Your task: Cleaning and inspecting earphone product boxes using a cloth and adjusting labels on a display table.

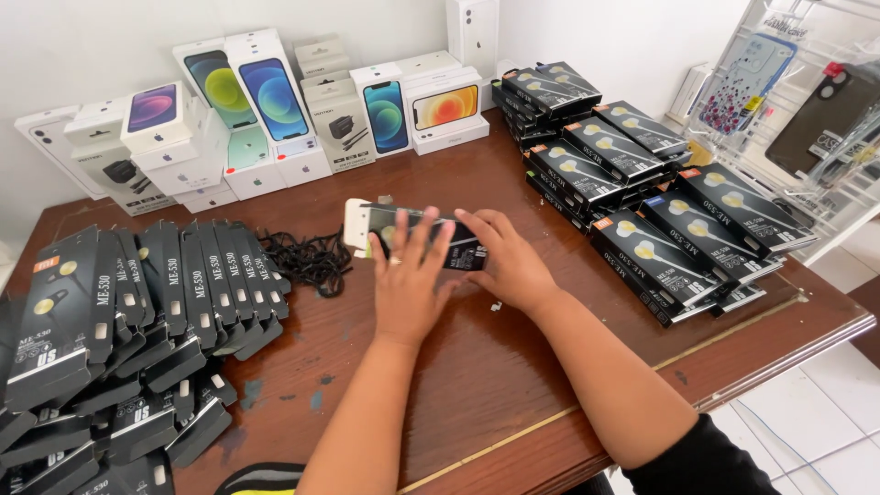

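Both hands (458, 270) on earphone box (412, 234), table (477, 385)

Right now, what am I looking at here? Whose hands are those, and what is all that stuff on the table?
The one picture comes from a camera on a person's head, looking down, so the hands are that person's own. The left hand and right hand both press on one black earphone package lying flat on the brown wooden table. On the left sits a row of flat black sleeves. On the right are stacks of filled earphone boxes. At the back stand white phone boxes. A tangle of black cords lies near the hands.
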